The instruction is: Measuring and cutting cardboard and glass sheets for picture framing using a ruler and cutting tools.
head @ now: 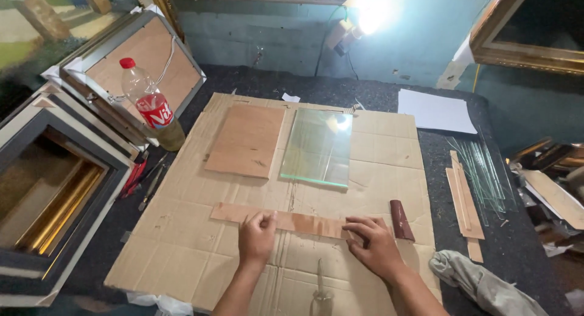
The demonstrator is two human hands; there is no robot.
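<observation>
Here both hands lie flat and open on a long thin wooden strip that stretches across the near part of a cardboard sheet covering the dark worktable. The left hand presses its fingers on the middle of the strip, and the right hand bears on its right end, just beside a small dark red block; neither hand is closed around anything. By the look of it, the strip is being steadied or lined up, and any further move would call for keeping it pinned against the cardboard so it does not slide. A slim tool with a metal blade lies between the forearms, near the sheet's front edge. Beyond the strip sit a brown board and, touching its right side, a clear glass pane. At the left a plastic bottle with a red cap and a red band label leans against stacked picture frames. A white paper sheet lies at the far right, with narrow glass offcuts and a grey rag nearer.
</observation>
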